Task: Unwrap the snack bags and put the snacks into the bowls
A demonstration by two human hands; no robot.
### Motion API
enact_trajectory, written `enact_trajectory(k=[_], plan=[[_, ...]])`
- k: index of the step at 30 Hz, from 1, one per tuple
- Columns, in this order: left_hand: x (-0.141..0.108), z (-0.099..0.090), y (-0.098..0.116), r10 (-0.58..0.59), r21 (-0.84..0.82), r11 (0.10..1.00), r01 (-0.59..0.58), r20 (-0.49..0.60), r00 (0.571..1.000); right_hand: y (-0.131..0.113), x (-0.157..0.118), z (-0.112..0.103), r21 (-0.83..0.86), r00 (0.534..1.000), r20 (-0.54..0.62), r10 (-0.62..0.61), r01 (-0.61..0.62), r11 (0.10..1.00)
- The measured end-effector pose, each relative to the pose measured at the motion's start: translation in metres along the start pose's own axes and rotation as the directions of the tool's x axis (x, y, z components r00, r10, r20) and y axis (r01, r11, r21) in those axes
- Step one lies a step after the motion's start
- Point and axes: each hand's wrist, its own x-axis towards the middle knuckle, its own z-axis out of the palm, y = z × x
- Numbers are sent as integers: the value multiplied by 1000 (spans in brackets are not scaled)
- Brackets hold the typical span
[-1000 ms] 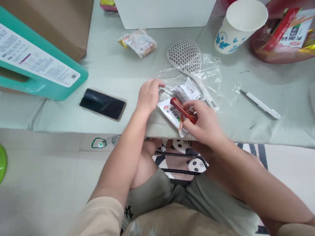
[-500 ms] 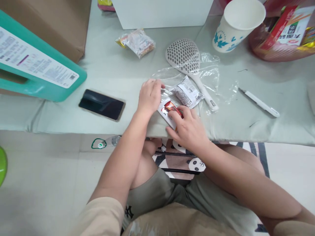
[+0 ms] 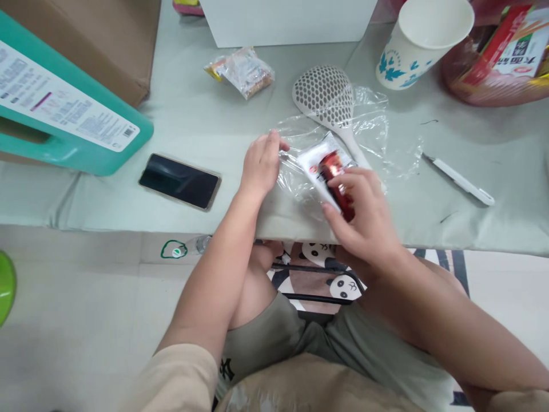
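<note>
My right hand (image 3: pixel 364 212) is closed on a white-and-red packet (image 3: pixel 337 177), holding it just over the table near the front edge; its fingers cover the packet's lower right part. At the left end of a crinkled clear plastic bag (image 3: pixel 295 180), my left hand (image 3: pixel 261 163) rests on the table with fingers curled at the bag's edge. Part of the bag lies over a light grey slotted ladle (image 3: pixel 321 94), whose handle runs down behind the packet and my right hand. The second, silver-grey packet cannot be made out now.
A phone (image 3: pixel 180 181) lies left of my hands, near a green jug (image 3: pixel 115 134). Behind are a small snack packet (image 3: pixel 246 74), a white box (image 3: pixel 287 23), a paper cup (image 3: pixel 407 57) and a reddish container (image 3: pixel 463 86) of packets. A white utility knife (image 3: pixel 461 182) lies right.
My right hand has picked up the red-and-white packet and moved it right and up, over where the silver-grey packet lay. My left hand has stayed nearly still at the plastic bag.
</note>
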Motion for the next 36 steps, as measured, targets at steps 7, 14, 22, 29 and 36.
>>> enact_trajectory(k=[7,14,22,29,36], plan=[[-11,7,18,156,146,978,-151,-23,988,35,24,17,-191,990,-119,82,-104,976],[-17,14,33,217,203,955,-216,21,976,46,29,25,-166,991,-34,128,-132,977],[-19,23,42,195,253,944,-211,90,977,46,28,29,-220,991,-27,129,-132,967],[-21,36,41,322,96,942,-321,4,947,50,27,31,-167,988,-156,-6,-20,986],[-28,46,40,316,-102,941,-323,-76,946,43,22,18,-185,982,-179,-58,24,982]])
